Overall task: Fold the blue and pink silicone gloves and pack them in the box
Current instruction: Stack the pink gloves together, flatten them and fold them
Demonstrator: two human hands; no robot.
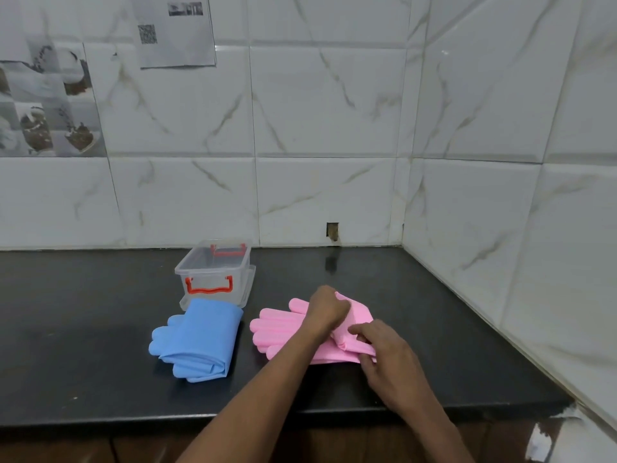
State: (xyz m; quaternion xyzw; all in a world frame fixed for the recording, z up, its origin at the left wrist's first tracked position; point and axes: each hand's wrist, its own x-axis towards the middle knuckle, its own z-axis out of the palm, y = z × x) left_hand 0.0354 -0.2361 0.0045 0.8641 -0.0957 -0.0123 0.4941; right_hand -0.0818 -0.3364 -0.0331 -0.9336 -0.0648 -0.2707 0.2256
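Pink gloves [277, 329]: lying on black counter [83, 329], fingers pointing left.
Box [213, 272]: clear, open, red handles.
Blue gloves [197, 342]: folded, just in front of Box.
Left hand [325, 309]: curled tight on pink fold.
Right hand [387, 359]: pinching pink cuff.

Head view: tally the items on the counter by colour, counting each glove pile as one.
blue glove pile: 1
pink glove pile: 1
clear box with red handles: 1
Total: 3
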